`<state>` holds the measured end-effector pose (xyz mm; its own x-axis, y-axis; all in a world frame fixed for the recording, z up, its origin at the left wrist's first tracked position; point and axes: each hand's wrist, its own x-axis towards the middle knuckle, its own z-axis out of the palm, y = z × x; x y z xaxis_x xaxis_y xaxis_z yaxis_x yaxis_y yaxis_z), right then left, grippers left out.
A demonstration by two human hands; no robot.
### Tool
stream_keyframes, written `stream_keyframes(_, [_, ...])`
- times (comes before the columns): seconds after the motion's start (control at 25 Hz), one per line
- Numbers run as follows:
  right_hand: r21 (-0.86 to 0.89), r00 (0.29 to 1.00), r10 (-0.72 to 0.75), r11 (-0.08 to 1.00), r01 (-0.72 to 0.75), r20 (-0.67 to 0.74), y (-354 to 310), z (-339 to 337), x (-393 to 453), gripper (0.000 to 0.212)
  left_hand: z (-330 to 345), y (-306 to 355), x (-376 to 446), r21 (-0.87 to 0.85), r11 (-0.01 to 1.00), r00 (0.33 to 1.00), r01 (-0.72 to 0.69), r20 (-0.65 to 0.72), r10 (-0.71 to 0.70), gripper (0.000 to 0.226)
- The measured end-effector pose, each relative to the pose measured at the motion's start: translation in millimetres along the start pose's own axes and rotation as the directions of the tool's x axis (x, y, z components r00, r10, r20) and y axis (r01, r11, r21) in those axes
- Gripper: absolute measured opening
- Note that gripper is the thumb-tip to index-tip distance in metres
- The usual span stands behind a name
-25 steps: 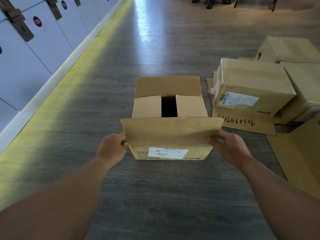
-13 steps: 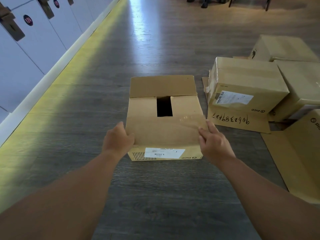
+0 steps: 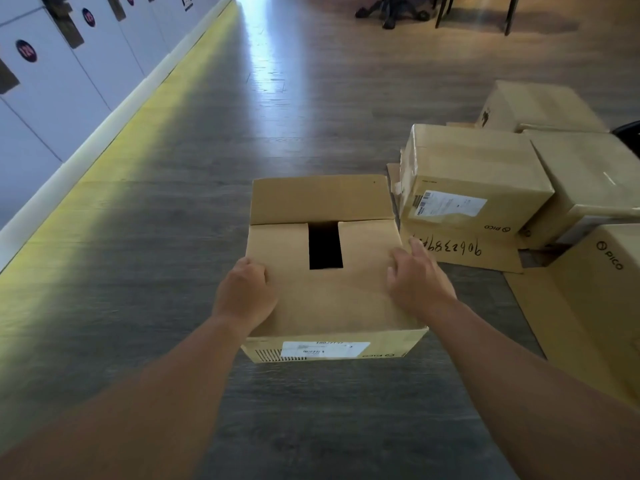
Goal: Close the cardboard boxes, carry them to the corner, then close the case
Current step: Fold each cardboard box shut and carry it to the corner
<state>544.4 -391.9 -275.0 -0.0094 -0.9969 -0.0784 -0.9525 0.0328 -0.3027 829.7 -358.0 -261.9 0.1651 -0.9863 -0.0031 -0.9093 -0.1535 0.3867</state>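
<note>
A cardboard box (image 3: 332, 306) with a white label on its front stands on the grey floor in front of me. Its near flap lies folded down over the two side flaps, with a dark gap (image 3: 325, 245) left between them. The far flap (image 3: 318, 199) still stands open at the back. My left hand (image 3: 244, 296) rests on the left part of the near flap and my right hand (image 3: 415, 282) presses its right part, fingers stretched forward. No case is recognisable.
To the right stand closed boxes: a labelled box (image 3: 474, 168), a far box (image 3: 540, 105), a right box (image 3: 588, 174) and a near PICO box (image 3: 606, 306). A flat cardboard sheet (image 3: 460, 252) bears a handwritten number. White lockers (image 3: 52, 81) line the left wall; chair legs (image 3: 391, 12) are far ahead.
The near flap, held up by both hands a second ago, has been folded down onto the box. Both hands moved forward onto its top.
</note>
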Motion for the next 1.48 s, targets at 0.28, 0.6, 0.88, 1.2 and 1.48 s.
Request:
stream_keyframes(0.28, [0.023, 0.954, 0.074, 0.996, -0.085, 0.29, -24, -14, 56, 0.067, 5, -6, 8, 0.004, 1.0, 1.0, -0.028, 0.01, 0.028, 0.014])
stream_keyframes(0.6, [0.06, 0.971, 0.073, 0.994, -0.088, 0.228, -23, -16, 83, 0.098, 10, -12, 8, 0.026, 1.0, 1.0, -0.008, 0.006, 0.008, 0.02])
stream_keyframes(0.88, [0.253, 0.991, 0.039, 0.965, -0.071, 0.129, -13, -13, 78, 0.129, 4, -11, 10, 0.021, 1.0, 1.0, 0.02, -0.011, -0.02, 0.016])
stream_keyframes(1.2, [0.555, 0.989, 0.132, 0.828, -0.077, -0.06, 5, -10, 47, 0.091, -1, 0, 7, -0.165, 0.975, 0.989, 0.146, -0.002, -0.148, 0.019])
stream_keyframes(1.48, [0.52, 0.996, -0.014, 0.852, 0.058, -0.088, 30, 2, 1, 0.07, -4, 2, -1, -0.322, 0.925, 0.977, 0.202, -0.004, -0.215, 0.096])
